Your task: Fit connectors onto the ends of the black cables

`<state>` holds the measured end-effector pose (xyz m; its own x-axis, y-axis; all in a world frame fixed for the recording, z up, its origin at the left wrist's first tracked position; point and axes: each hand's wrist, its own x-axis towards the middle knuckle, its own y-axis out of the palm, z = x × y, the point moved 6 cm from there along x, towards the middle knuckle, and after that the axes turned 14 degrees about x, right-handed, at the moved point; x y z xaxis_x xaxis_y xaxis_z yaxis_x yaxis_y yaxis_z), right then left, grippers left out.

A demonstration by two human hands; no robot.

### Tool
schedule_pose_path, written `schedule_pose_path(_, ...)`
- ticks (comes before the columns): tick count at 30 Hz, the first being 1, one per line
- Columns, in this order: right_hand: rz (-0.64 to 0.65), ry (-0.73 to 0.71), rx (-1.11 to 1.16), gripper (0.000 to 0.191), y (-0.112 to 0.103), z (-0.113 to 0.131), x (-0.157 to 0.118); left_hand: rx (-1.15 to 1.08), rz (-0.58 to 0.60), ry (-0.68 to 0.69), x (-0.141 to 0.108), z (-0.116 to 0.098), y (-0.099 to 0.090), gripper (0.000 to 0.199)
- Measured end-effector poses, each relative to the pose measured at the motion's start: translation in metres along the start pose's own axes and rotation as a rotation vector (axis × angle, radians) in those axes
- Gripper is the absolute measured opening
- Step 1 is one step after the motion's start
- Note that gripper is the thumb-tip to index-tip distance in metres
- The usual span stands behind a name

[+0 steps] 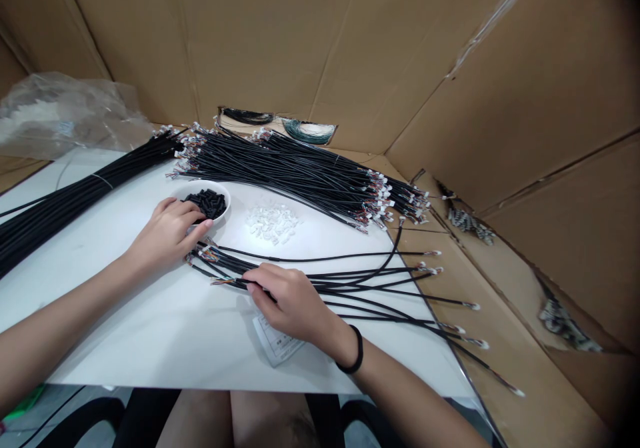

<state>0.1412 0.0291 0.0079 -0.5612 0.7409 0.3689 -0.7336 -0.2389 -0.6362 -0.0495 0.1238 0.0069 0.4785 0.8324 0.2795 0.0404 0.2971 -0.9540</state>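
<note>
My left hand (167, 231) reaches over the near left rim of a white bowl (228, 209). Its fingers bend in among short black tube pieces (207, 203), thumb and forefinger close together; whatever lies between the fingertips is hidden. My right hand (293, 298) is closed around a black cable (240, 280), whose fanned, thin coloured wires (221, 281) stick out leftward past my fingers. Beneath and beyond this hand lie several loose black cables (360, 278) with white connectors at their right ends. A small heap of white plastic connector pieces (273, 223) sits right of the bowl.
Behind the bowl rests a large stack of black cables (280, 165). A tied cable bundle (75, 198) runs along the left. A clear plastic bag (65, 115) lies at the back left. A printed packet (275, 341) is under my right hand. Cardboard walls (280, 41) surround the white table (150, 341).
</note>
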Motion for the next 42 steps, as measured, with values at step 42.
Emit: schedule_pose_path(42,0.011,-0.002,0.006,0.022,0.001,-0.001,0.0,-0.173,-0.374,0.11,-0.004,-0.002,-0.027,0.022)
